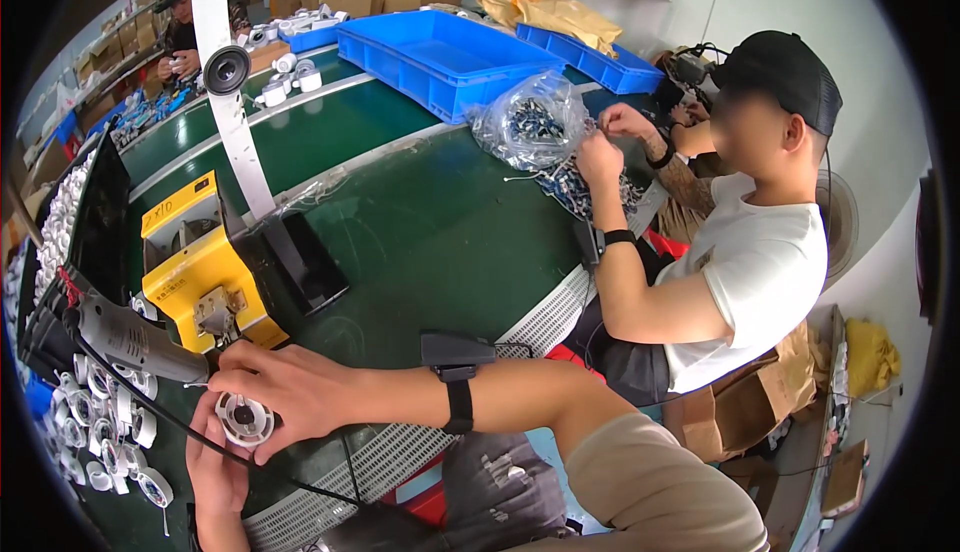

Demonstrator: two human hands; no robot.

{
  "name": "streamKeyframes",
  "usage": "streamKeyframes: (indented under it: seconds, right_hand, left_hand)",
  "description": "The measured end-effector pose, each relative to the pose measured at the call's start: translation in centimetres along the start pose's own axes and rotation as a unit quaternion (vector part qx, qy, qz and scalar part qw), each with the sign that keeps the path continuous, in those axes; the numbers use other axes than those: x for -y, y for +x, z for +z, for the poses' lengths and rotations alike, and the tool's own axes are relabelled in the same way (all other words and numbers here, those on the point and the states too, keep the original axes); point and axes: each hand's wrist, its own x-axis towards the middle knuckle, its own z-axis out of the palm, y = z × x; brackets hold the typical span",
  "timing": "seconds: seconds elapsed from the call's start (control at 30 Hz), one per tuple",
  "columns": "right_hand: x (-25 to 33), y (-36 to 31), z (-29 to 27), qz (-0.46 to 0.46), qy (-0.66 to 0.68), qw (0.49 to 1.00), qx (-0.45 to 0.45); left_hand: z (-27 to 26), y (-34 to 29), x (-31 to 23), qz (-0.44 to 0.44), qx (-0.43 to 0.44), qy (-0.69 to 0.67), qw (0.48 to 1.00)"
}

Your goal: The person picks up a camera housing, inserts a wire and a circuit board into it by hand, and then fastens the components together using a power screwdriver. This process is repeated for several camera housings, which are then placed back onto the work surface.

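Right arm is wearing a loose beige fabric short sleeve (650,487). A flat black strap (459,408) is encircling the right forearm, carrying a black, box-shaped module (456,350). Left hand (216,477) and right hand (298,389) are showing bare. Dark grey, pale-marked cloth (490,500) is covering the lap.

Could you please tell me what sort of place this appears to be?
Probably an assembly workshop: there is a white round part in the right hand, a heap of white pieces, and a yellow machine on a green worktable.
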Motion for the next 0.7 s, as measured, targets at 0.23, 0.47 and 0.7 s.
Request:
streamKeyframes:
  seconds: [0.23, 0.47, 0.7]
  right_hand:
    - [-0.4, 0.0, 0.0, 0.147, 0.187, 0.966, 0.105]
    - [-0.8, 0.4, -1.3, 0.155, 0.202, 0.966, 0.055]
    - [-1.1, -0.1, -2.0, 0.227, 0.225, 0.947, 0.044]
  left_hand:
    - [-0.4, -0.1, -0.1, 0.009, -0.005, 0.049, 0.999]
    - [-0.6, 0.1, -0.8, 0.031, 0.023, 0.120, 0.992]
    - [0.6, 0.4, -0.4, 0.030, -0.020, 0.101, 0.994]
